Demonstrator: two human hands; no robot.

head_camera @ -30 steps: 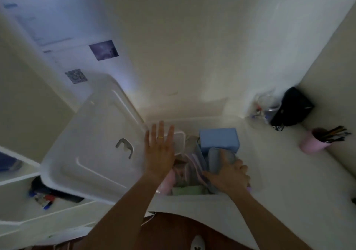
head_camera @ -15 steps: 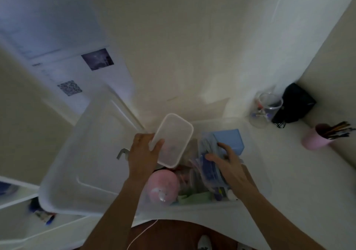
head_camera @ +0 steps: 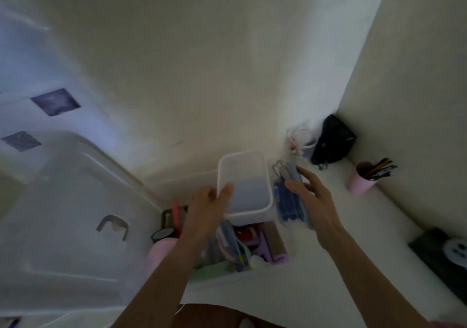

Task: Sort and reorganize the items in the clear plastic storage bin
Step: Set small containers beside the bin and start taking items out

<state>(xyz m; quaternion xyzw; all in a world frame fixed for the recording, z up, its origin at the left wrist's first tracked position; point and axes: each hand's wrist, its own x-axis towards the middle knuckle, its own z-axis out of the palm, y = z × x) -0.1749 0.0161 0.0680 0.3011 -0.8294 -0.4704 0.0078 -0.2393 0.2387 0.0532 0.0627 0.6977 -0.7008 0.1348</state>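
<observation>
— So, what are we standing over?

— We are looking down at a white counter [head_camera: 316,289] running into a corner of pale walls [head_camera: 202,62]. The clear storage bin [head_camera: 255,269] is sitting on it just below us, crowded with small items, and its big lid [head_camera: 63,214] is leaning open at the left.

— And our hands?

— Our left hand [head_camera: 206,207] is gripping a small clear container [head_camera: 243,186], thumb curled over its near rim, holding it above the bin. Our right hand [head_camera: 309,193] is holding a clear pouch of blue pens [head_camera: 290,201] beside it, fingers curled round the pouch.

— What is sitting in the corner?

— A glass jar [head_camera: 302,140] and a black bag [head_camera: 333,145] are touching, with a pink cup of brushes [head_camera: 362,179] near them by the right wall.
</observation>
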